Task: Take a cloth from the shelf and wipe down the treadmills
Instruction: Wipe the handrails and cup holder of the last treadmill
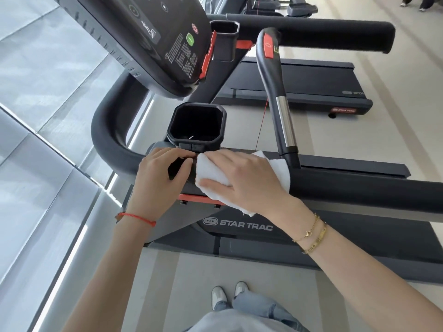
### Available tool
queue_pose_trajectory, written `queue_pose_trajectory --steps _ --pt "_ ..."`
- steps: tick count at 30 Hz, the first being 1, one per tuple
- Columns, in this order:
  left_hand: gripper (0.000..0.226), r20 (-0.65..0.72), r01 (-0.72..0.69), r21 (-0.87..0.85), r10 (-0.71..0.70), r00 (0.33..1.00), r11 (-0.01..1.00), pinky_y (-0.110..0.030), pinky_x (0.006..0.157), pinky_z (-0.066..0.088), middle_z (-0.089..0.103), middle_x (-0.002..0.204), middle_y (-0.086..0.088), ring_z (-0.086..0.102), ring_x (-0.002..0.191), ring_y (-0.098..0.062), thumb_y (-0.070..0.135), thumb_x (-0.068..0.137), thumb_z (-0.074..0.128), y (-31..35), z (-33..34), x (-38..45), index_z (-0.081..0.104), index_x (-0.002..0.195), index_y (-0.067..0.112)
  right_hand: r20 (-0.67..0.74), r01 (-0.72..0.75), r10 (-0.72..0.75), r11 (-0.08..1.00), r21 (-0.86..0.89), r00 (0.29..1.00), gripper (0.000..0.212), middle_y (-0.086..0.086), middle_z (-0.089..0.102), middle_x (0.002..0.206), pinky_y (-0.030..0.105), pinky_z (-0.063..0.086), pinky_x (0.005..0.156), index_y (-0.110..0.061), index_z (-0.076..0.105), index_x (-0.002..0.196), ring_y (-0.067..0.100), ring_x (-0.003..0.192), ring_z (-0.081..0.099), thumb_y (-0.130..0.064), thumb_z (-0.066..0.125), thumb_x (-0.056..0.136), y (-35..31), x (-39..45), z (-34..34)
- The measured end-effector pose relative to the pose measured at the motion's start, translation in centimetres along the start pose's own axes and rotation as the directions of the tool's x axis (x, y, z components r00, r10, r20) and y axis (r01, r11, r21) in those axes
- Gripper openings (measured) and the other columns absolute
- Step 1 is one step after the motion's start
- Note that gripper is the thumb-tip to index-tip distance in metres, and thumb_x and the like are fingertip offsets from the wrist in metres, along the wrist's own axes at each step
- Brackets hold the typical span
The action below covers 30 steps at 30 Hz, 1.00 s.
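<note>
Head view: at the centre of the frame the right hand point(242, 180) is lying flat, fingers spread wide, pressing a white cloth point(215, 173) onto the near treadmill's point(239, 226) side rail, just below the black cup holder point(197, 123). The left hand point(163, 178) is sitting just left of the cloth with fingers curled over the rail's dark edge, gripping it, seemingly to brace. A second treadmill point(299, 85) is standing beyond, in the upper right of the frame, with the console point(143, 39) tilting across the upper left. To do this wipe well, I judge the palm should be keeping even pressure while sliding the cloth along the rail toward the padded handrail point(359, 188) at right, folding a clean face outward, then working round the cup holder's rim, where grime likely collects.
</note>
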<state>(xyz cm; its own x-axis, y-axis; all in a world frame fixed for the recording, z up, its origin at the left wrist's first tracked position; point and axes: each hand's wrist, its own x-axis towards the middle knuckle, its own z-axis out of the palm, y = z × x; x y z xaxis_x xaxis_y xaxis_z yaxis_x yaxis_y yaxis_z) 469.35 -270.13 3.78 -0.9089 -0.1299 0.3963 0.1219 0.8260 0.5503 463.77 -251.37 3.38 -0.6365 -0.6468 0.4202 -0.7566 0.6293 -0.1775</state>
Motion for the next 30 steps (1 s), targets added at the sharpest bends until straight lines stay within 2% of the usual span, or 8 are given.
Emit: queue_pose_trajectory --steps 5,9,13,15,18,20,26,30 --pt "0.017 -0.032 0.086 0.006 -0.085 0.996 0.996 -0.003 0.087 0.034 0.064 0.094 0.018 0.054 0.095 -0.003 0.016 0.093 0.06 0.7 0.5 0.5 0.074 0.101 0.02 -0.062 0.136 -0.134 0.99 0.038 0.989 0.062 -0.003 0.059 0.134 0.029 0.052 0.091 -0.015 0.056 0.132 0.013 0.116 0.061 -0.059 0.057 0.089 2.0 -1.8 0.0" --pt "0.015 -0.071 0.16 -0.039 -0.162 0.984 0.986 0.0 0.078 0.037 0.068 0.091 0.019 0.059 0.085 0.004 0.019 0.094 0.06 0.8 0.6 1.0 0.073 0.099 0.024 -0.099 0.196 -0.19 0.979 0.061 0.977 0.059 0.0 0.059 0.134 0.03 0.051 0.095 -0.011 0.059 0.131 0.014 0.117 0.06 -0.053 0.061 0.089 2.3 -2.1 -0.1" --pt "0.016 -0.213 0.19 -0.089 -0.205 0.955 0.978 -0.001 0.076 0.039 0.068 0.09 0.019 0.062 0.084 0.003 0.018 0.094 0.059 1.0 0.6 1.2 0.072 0.099 0.027 -0.048 -0.163 0.19 0.925 0.344 0.981 0.041 -0.019 0.07 0.103 0.023 0.052 0.077 -0.036 0.065 0.113 -0.001 0.093 0.062 -0.063 0.057 0.083 2.0 -0.5 -1.3" --pt "0.018 -0.27 0.188 -0.078 -0.202 0.941 0.979 -0.007 0.084 0.043 0.068 0.092 0.014 0.06 0.089 0.003 0.017 0.093 0.059 0.8 0.5 2.0 0.07 0.106 0.023 -0.042 -0.298 0.346 0.859 0.415 0.937 0.036 -0.015 0.067 0.078 0.023 0.047 0.062 -0.033 0.066 0.097 0.005 0.073 0.06 -0.064 0.054 0.084 2.8 1.5 -1.8" --pt "0.022 -0.255 0.208 -0.068 -0.219 0.942 0.976 -0.029 0.091 0.051 0.069 0.099 0.004 0.061 0.097 -0.009 0.016 0.093 0.058 0.0 0.2 3.8 0.067 0.113 0.017 -0.162 -0.328 0.377 0.907 0.265 0.912 0.038 -0.01 0.052 0.062 0.024 0.033 0.05 -0.023 0.055 0.079 0.01 0.059 0.048 -0.06 0.051 0.089 4.7 4.5 -2.0" --pt "0.024 -0.21 0.211 -0.04 -0.215 0.954 0.977 -0.032 0.093 0.05 0.068 0.102 0.004 0.062 0.098 -0.013 0.018 0.093 0.057 -0.8 0.0 5.2 0.066 0.116 0.016 -0.181 -0.357 0.388 0.916 0.184 0.904 0.04 -0.012 0.041 0.06 0.023 0.025 0.048 -0.022 0.044 0.074 0.014 0.059 0.042 -0.058 0.049 0.091 5.5 6.3 -1.8" --pt "0.035 -0.02 0.201 0.082 -0.2 0.98 0.976 -0.035 0.097 0.047 0.065 0.12 0.002 0.062 0.105 -0.018 0.028 0.094 0.059 -4.2 0.5 9.2 0.062 0.126 0.016 0.114 -0.336 0.341 0.94 -0.063 0.933 0.05 0.0 0.06 0.095 0.033 0.03 0.062 -0.014 0.053 0.104 0.027 0.082 0.058 -0.06 0.038 0.094 6.7 10.7 2.4" --pt "0.041 0.119 0.162 0.077 -0.17 0.978 0.984 -0.012 0.09 0.039 0.063 0.123 0.003 0.059 0.107 -0.012 0.032 0.095 0.057 -6.3 1.2 10.7 0.058 0.133 0.017 0.229 -0.196 0.215 0.975 -0.102 0.949 0.048 0.0 0.064 0.104 0.035 0.034 0.065 -0.016 0.054 0.113 0.027 0.089 0.059 -0.058 0.042 0.094 7.8 14.2 3.4"
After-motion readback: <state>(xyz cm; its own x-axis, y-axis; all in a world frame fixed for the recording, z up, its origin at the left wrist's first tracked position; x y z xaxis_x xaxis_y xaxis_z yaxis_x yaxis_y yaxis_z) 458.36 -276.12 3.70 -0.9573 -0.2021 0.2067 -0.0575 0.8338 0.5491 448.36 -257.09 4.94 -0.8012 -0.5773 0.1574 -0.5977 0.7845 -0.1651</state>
